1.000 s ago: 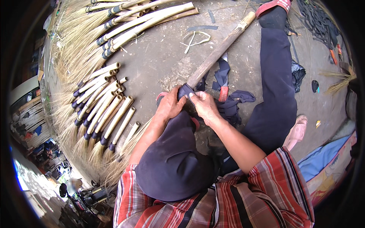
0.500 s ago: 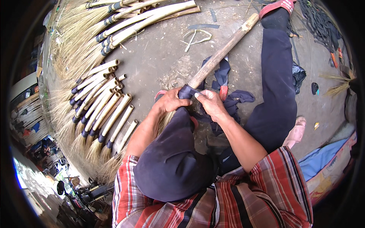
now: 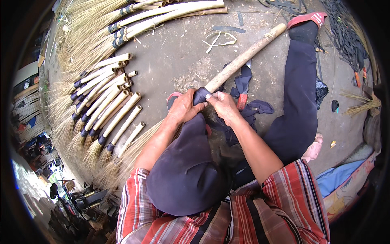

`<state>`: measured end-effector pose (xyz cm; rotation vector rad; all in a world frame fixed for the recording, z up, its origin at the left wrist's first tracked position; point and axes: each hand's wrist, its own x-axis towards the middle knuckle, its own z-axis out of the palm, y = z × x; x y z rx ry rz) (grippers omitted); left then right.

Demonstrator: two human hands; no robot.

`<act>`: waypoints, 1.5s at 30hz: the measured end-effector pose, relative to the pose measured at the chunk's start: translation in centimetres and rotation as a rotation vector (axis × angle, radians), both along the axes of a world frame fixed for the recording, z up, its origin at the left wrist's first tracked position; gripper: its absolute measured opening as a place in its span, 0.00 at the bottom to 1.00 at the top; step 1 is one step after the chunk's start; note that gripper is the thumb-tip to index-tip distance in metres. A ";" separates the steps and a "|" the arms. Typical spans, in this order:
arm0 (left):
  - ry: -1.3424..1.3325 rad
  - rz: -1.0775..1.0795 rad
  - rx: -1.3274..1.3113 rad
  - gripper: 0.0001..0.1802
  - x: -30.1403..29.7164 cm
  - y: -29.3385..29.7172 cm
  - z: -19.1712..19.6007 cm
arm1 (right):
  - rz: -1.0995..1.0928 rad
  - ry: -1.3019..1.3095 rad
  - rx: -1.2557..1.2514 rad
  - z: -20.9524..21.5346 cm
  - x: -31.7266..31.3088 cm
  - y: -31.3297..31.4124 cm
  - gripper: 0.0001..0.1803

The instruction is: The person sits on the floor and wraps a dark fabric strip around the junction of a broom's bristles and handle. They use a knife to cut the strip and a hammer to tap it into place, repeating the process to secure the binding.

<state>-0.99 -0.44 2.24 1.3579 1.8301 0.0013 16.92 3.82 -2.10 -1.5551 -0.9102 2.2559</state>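
A broom with a wooden handle [image 3: 245, 59] slants across my raised knee, its far end close to my red shoe. Dark cloth strip [image 3: 200, 96] is wound around the joint between handle and bristles. My left hand [image 3: 183, 107] is closed around the broom just below this binding, thumb toward the wrap. On the other side, my right hand [image 3: 224, 107] pinches the strip against the handle, thumb pressing on the wrap. The broom's pale bristles [image 3: 151, 132] run back under my left forearm, partly hidden.
Finished-looking short brooms [image 3: 118, 112] lie in a row at left, with long-handled brooms [image 3: 174, 15] beyond. Loose dark cloth [image 3: 258, 109] lies between my legs. A heap of black strips [image 3: 343, 34] and a black plastic bag [image 3: 321, 91] are at right.
My right hand has come in against the binding, where before it held the strip's end slightly away. The left hand keeps its grip. The whole view has shifted a little.
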 end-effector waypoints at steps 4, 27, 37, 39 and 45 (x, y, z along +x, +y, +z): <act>0.178 -0.005 0.013 0.38 1.2 0.1 0.0 | 0.030 -0.040 -0.013 1.4 0.0 0.4 0.11; -0.254 0.294 -0.036 0.35 0.2 0.3 -0.7 | 0.109 -0.086 0.170 -2.9 1.4 -0.5 0.13; -0.020 0.252 0.011 0.37 -0.5 0.5 0.4 | -0.298 -0.382 0.604 8.9 17.3 9.1 0.16; -0.088 0.291 0.053 0.37 -0.5 0.5 -0.4 | -0.499 -0.540 0.629 10.0 24.5 11.7 0.13; -0.100 0.300 0.080 0.34 -0.7 0.4 -1.8 | -0.423 -0.998 0.514 1.4 36.8 14.5 0.14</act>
